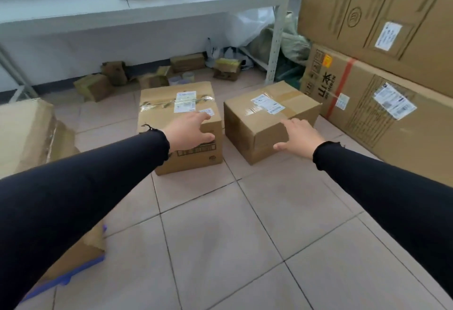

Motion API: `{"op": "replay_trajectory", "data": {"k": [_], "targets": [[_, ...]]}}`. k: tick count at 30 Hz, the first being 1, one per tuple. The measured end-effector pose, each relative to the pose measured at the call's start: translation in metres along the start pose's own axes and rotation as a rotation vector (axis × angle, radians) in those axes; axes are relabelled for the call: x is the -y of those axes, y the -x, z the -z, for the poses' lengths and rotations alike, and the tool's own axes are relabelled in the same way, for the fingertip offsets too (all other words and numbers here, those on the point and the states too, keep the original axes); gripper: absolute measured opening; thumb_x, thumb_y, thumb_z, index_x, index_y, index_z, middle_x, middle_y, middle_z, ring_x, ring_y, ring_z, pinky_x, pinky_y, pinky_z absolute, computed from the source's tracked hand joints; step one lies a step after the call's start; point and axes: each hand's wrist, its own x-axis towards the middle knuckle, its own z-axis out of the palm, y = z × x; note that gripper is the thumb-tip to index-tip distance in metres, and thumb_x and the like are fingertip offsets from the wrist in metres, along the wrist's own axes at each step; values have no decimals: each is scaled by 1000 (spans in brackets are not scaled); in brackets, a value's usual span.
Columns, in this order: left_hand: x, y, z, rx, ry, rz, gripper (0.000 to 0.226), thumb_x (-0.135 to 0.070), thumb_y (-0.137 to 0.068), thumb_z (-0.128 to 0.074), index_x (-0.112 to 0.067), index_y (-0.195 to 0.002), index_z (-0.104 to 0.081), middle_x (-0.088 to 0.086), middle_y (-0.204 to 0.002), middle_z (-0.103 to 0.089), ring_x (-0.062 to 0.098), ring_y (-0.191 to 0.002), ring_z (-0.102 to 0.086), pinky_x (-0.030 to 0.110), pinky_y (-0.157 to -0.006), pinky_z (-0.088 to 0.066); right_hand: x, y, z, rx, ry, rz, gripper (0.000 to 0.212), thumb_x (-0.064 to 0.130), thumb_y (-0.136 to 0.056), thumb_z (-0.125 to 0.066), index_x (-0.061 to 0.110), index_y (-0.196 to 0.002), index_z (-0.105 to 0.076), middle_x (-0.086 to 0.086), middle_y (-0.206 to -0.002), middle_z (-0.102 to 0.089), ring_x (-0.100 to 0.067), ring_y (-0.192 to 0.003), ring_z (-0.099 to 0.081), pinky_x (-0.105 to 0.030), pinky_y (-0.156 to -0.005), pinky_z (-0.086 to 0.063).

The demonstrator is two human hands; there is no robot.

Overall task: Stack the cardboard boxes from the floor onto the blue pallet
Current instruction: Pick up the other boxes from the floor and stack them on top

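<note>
Two taped cardboard boxes stand side by side on the tiled floor. My left hand [190, 133] reaches out with fingers spread in front of the left box [171, 103], at its near right edge, and holds nothing. My right hand [300, 138] is open at the near corner of the right box [267, 113], fingers apart. Whether either hand touches its box is unclear. An edge of the blue pallet [81, 269] shows at the lower left under a cardboard box [24, 133], mostly hidden by my left sleeve.
Large cartons [382, 27] are stacked along the right wall. A white shelf rack [147, 8] with boxes stands at the back, and small boxes [98, 86] and plastic bags [250, 27] lie under it. Bare tiled floor [245, 236] lies in front of me.
</note>
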Motion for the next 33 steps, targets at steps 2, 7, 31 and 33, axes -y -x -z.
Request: {"op": "replay_trajectory", "data": {"k": [2,7,31,33], "targets": [[-23,-26,-21,11,51,4,69,-43,-98,-60,-17,-157,-36,5,-159,-40,24,-144,-38,36,-113,-34,-37,-14,-3,-2,-10,-45,84,48,-90,-68,10,-156,-33,-16,-152,-45,-36,-140,-38,-44,-109,-39],[-65,-88,-70,12,235,101,73,-42,-98,-60,-14,-158,-32,7,-159,-40,24,-143,-41,35,-111,-37,-115,-60,-15,-5,-48,-141,87,48,-92,-68,7,-158,-29,-18,-155,-42,-36,-143,-38,-44,-113,-36],[-91,-199,-184,-18,859,551,63,-33,-105,-48,-15,-160,-24,5,-156,-43,26,-136,-47,33,-103,-40,-220,-239,-52,22,-490,-323,78,2,-102,-43,14,-163,3,-9,-171,-4,-34,-154,-19,-47,-121,-25],[-89,-200,-184,-45,906,548,53,-24,-105,-50,-14,-155,-35,3,-148,-52,22,-125,-53,29,-95,-41,-221,-236,-56,-25,-520,-349,75,1,-100,-42,14,-163,-3,-11,-169,-9,-39,-147,-31,-50,-115,-34]]}}
